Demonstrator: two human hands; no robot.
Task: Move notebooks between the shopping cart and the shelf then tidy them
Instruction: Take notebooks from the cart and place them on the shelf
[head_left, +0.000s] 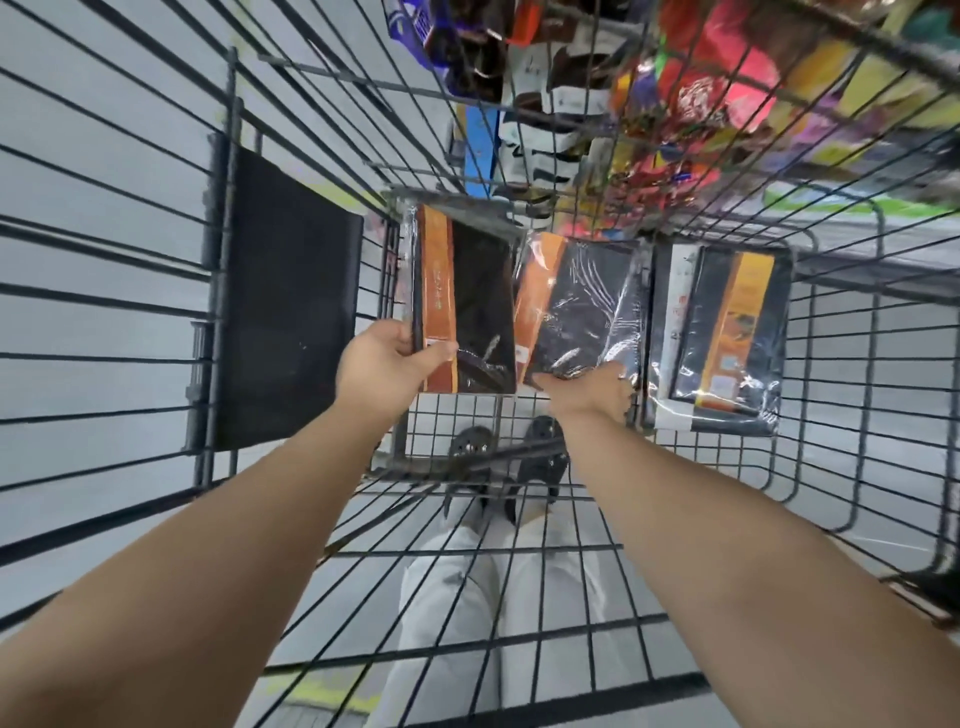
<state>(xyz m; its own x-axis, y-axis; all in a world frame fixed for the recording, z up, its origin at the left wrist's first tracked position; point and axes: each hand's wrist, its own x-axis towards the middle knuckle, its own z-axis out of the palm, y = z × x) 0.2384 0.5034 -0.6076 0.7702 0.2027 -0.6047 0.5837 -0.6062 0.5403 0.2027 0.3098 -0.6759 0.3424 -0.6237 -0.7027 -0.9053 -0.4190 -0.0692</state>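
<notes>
Though three notebooks (462, 306) (582, 312) (727, 332) show, hands (382, 358) (597, 387) hold two (wrapped).

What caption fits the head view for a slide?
Left hand grips the left notebook, right hand the middle notebook, inside the wire shopping cart.

Inside the shopping cart (228, 260), 1 wrapped notebook (467, 306) is gripped by the left hand (384, 364) and a 2nd notebook (582, 306) is pinched by the right hand (597, 387).
</notes>
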